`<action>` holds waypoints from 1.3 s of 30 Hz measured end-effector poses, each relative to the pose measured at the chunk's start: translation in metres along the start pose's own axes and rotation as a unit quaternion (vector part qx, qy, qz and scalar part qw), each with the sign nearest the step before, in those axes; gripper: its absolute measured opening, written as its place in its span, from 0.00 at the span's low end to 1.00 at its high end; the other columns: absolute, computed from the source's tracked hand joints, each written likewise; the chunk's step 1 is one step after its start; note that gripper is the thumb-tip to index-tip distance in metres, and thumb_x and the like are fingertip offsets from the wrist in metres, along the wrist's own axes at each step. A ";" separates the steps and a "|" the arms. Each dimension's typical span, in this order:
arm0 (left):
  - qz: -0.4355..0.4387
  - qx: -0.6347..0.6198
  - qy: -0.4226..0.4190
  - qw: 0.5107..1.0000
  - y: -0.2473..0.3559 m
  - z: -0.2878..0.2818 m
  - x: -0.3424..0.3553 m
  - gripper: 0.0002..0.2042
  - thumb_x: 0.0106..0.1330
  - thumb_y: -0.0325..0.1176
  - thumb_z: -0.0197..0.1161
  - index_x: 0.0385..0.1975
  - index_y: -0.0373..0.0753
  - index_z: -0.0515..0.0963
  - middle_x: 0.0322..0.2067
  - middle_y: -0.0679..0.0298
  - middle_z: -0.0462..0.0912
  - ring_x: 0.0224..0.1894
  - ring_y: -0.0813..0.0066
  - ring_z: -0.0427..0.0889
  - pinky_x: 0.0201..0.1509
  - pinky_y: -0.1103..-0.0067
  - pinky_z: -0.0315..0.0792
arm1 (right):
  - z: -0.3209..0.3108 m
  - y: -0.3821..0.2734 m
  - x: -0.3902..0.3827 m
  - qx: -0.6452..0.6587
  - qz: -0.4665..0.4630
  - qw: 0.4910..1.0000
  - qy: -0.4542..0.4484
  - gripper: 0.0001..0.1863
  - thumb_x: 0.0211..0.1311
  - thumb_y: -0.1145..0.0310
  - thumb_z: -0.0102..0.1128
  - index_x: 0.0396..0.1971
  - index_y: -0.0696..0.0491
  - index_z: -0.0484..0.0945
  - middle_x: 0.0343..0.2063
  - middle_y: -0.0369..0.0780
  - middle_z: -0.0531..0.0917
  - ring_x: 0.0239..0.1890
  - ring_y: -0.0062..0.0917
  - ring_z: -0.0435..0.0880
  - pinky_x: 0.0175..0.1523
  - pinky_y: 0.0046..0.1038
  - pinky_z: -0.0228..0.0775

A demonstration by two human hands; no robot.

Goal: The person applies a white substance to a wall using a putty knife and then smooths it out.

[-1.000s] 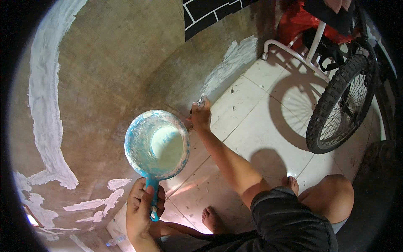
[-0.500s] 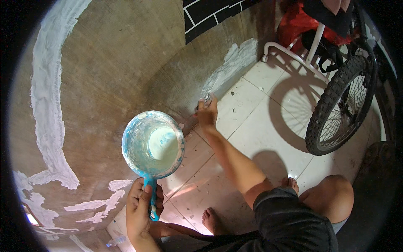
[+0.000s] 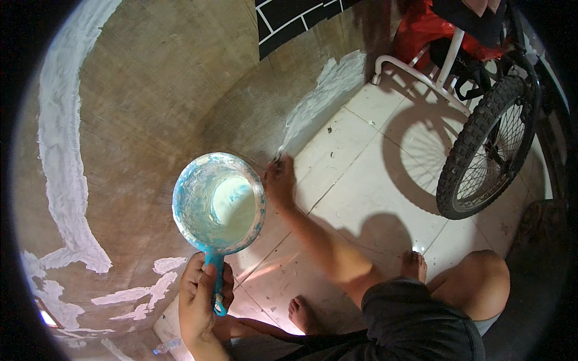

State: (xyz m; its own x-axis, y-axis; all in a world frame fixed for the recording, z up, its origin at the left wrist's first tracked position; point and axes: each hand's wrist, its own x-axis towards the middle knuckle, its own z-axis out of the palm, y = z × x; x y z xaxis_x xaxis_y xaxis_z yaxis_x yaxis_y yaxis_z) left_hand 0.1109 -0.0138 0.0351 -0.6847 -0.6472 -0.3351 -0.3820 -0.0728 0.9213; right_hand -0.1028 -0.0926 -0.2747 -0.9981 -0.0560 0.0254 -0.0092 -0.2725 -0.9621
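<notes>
My left hand [image 3: 201, 292] is closed round the handle of a blue plastic dipper [image 3: 184, 219]. White paste coats its rim and walls, and more pale paste lies in its bottom. Low against the brown plastered wall [image 3: 150, 96], where it meets the floor, my right hand [image 3: 280, 183] is closed on a small scraper-like tool [image 3: 277, 160]. Only a dark edge of that tool shows at the fingertips; the hand hides the rest. A white paste strip [image 3: 325, 90] runs along the wall's foot from just beyond the hand toward the far corner.
Tall white paste [image 3: 63, 144] marks the wall at left, with patches [image 3: 141, 292] lower down. A bicycle wheel [image 3: 481, 156] and a white metal stand [image 3: 415, 75] occupy the right side, near a red bag [image 3: 418, 30]. My bare feet [image 3: 301, 316] rest on white floor tiles [image 3: 361, 174].
My right hand has moved nearer to me and to the left along the wall's foot, with the white strip now reaching closer to me. The dipper has barely shifted.
</notes>
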 end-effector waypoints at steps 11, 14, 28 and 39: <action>-0.007 0.009 0.020 1.000 -0.001 -0.005 -0.002 0.18 0.73 0.45 0.56 0.49 0.35 0.71 0.26 0.63 0.77 0.19 0.80 0.73 0.17 0.85 0.66 | -0.015 -0.031 0.074 0.102 0.103 0.989 -0.044 0.29 0.68 0.71 0.56 0.66 0.61 0.60 0.31 0.40 0.78 0.22 0.22 0.78 0.22 0.24 0.76; -0.006 0.001 -0.036 0.999 -0.001 0.008 0.008 0.19 0.73 0.46 0.56 0.50 0.35 0.71 0.27 0.63 0.77 0.20 0.80 0.73 0.17 0.85 0.66 | -0.016 0.032 0.057 -0.047 -0.017 0.999 -0.004 0.29 0.67 0.72 0.57 0.66 0.61 0.60 0.30 0.39 0.78 0.21 0.21 0.78 0.23 0.24 0.75; -0.005 0.020 0.003 1.000 0.002 0.001 0.001 0.20 0.72 0.48 0.56 0.49 0.35 0.71 0.28 0.64 0.77 0.20 0.81 0.73 0.18 0.85 0.66 | -0.033 -0.029 0.066 0.045 0.137 0.989 -0.023 0.25 0.68 0.67 0.55 0.62 0.60 0.66 0.34 0.44 0.79 0.33 0.34 0.80 0.40 0.35 0.74; -0.002 0.026 0.007 1.000 0.002 -0.002 0.000 0.21 0.72 0.48 0.57 0.50 0.35 0.70 0.27 0.63 0.77 0.18 0.81 0.72 0.16 0.85 0.65 | 0.000 -0.049 -0.049 0.062 0.074 0.991 -0.090 0.26 0.71 0.66 0.53 0.64 0.61 0.61 0.47 0.51 0.76 0.48 0.39 0.76 0.54 0.39 0.69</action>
State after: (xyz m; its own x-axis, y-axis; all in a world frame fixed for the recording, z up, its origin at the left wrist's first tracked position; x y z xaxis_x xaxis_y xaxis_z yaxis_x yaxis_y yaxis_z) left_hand 0.1111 -0.0155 0.0374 -0.6743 -0.6580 -0.3352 -0.4171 -0.0351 0.9082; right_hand -0.0535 -0.0762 -0.2291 -0.9606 -0.2724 -0.0542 0.1552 -0.3645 -0.9182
